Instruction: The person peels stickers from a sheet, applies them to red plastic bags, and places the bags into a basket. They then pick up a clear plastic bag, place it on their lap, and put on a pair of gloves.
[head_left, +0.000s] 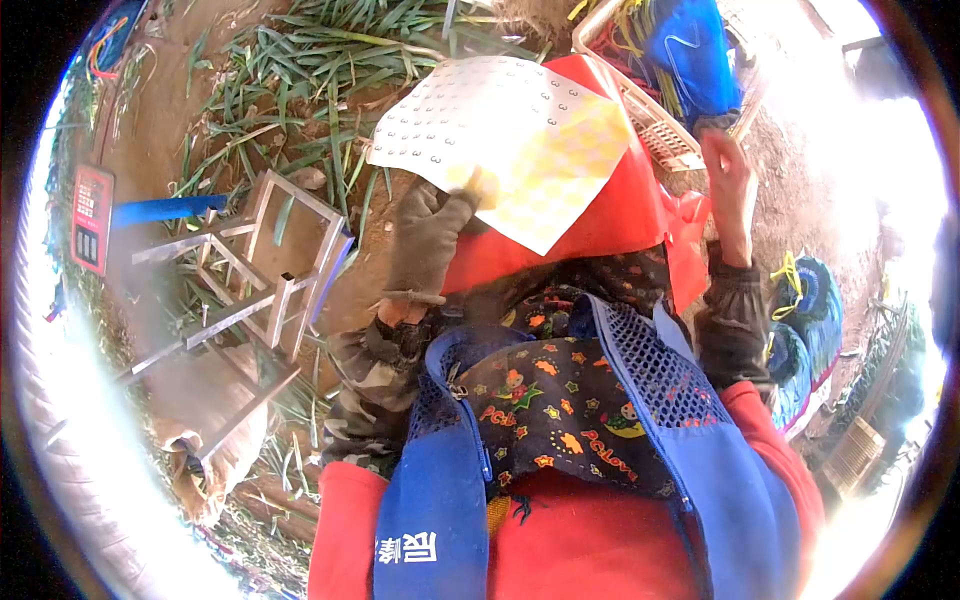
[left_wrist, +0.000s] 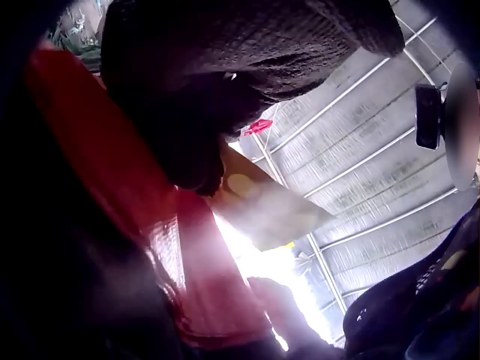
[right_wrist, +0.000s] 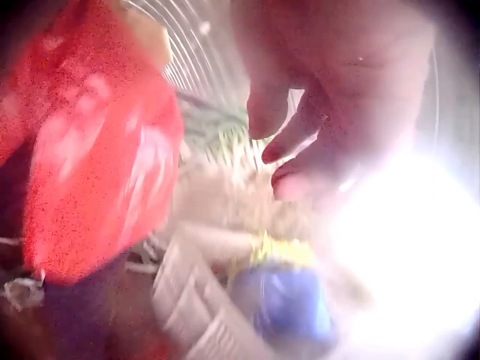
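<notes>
My left hand [head_left: 424, 238], in a dark glove, pinches the near edge of a sheet of labels [head_left: 450, 115]. The sheet is white, with rows of small printed "3" marks and a yellow patterned patch on its right side. It lies over a red plastic sheet [head_left: 600, 235] spread across the lap. From the left wrist view, a corner of the label sheet [left_wrist: 262, 199] sticks out past the dark glove. My bare right hand [head_left: 733, 185] is beside the plastic basket [head_left: 660, 135]; its fingers [right_wrist: 281, 150] hang loosely bent, holding nothing.
Blue bundles fill part of the basket, and more blue bundles with yellow ties [head_left: 808, 290] lie at the right. Cut green leaves [head_left: 300, 75] cover the ground ahead. A metal frame stool [head_left: 275, 300] and a red scale display [head_left: 92, 220] stand at the left.
</notes>
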